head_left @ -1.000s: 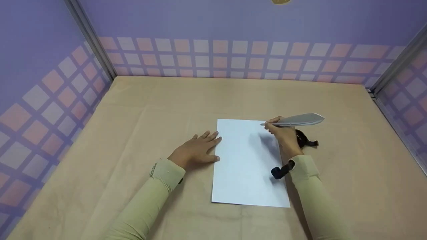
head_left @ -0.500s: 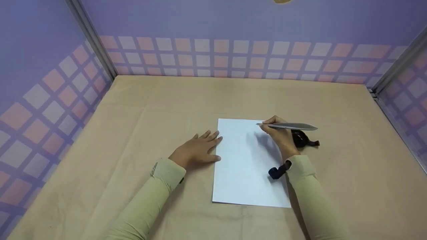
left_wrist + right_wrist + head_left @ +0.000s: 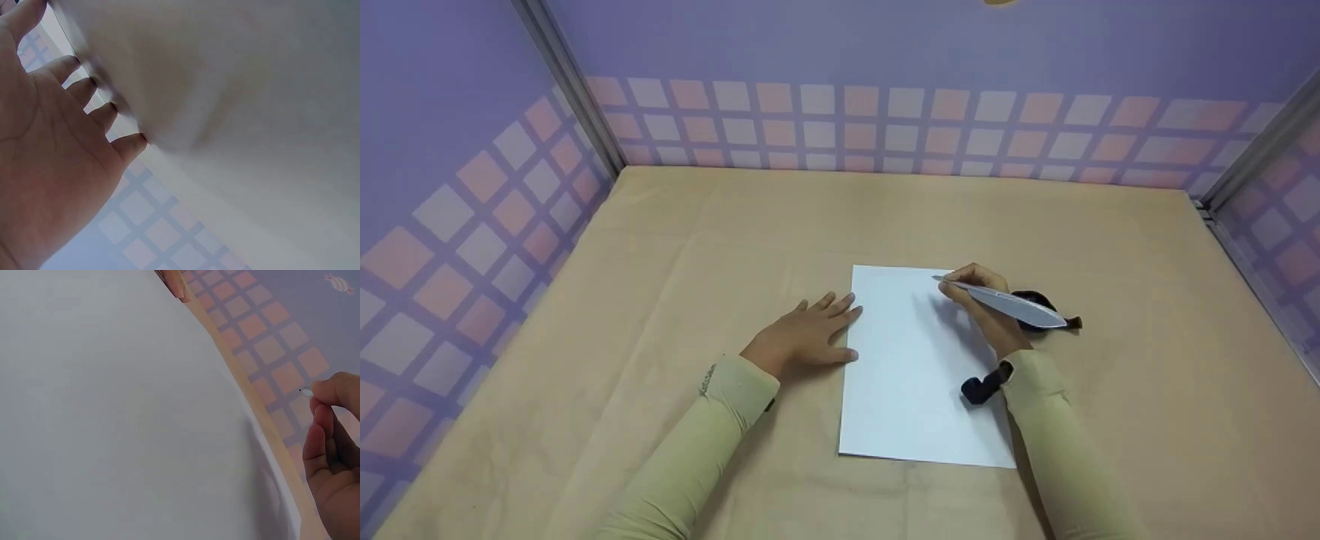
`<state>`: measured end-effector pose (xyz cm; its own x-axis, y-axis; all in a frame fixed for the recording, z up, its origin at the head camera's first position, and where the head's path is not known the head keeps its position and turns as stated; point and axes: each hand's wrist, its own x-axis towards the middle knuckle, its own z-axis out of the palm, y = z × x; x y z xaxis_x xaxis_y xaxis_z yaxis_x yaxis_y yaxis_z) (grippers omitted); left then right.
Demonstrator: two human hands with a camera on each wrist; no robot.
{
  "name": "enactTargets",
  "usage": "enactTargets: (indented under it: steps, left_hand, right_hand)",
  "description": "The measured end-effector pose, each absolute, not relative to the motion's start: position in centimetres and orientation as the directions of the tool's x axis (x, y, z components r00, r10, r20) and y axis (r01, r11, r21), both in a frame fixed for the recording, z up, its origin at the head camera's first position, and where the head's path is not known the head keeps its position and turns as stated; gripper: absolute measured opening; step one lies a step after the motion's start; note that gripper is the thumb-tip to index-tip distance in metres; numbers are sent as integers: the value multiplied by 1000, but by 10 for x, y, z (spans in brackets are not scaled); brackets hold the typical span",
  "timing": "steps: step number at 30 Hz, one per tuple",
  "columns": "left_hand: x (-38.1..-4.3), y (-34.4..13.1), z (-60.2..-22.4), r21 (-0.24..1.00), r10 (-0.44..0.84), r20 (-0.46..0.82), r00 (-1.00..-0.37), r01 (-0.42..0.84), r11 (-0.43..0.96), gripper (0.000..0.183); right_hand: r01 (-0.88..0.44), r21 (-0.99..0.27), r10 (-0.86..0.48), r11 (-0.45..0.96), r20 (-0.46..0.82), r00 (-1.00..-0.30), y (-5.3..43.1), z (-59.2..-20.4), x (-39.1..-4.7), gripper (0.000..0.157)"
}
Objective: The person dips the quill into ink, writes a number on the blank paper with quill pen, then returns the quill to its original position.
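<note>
A white sheet of paper lies on the cloth-covered table. In the head view, the left hand rests palm-down with spread fingers, its fingertips and thumb on the paper's left edge. The right hand pinches a silver-grey feather-shaped pen near its point, over the top right of the sheet. Its broad vane slants back across the hand, down to the right. The right wrist view shows the small pen tip poking out beyond thumb and fingers, with the sheet beside it. No marks show on the paper.
A black rounded object with a stubby neck sits right of the right hand, partly hidden by the feather. A black wrist camera hangs over the sheet from the right sleeve. Checkered purple walls border the table.
The right hand has shifted slightly left, moving the pen tip left. The feather end has swung downward, now covering part of the black object. The left hand keeps its place on the paper's edge.
</note>
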<state>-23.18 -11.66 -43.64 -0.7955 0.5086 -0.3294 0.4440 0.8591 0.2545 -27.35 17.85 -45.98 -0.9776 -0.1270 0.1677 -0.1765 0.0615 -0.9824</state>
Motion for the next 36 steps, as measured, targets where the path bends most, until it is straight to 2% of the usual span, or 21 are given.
enactTargets:
  steps: [12,23,36]
  left_hand:
    - [-231,-115,-434,270,509,-332,-794,438,858,78]
    - [-232,-117,-434,269,521,-334,-786,450,852,78]
    - [-233,-116,-436,265,513,-339,-789,443,857,78]
  right_hand:
    - [-215,-975,-101,51,210,-973,172,-443,-259,22]
    - [-161,-986,-89,53,155,-984,177,-442,-257,23]
    - [-202,-979,-50,35,200,-979,179,-446,-258,20]
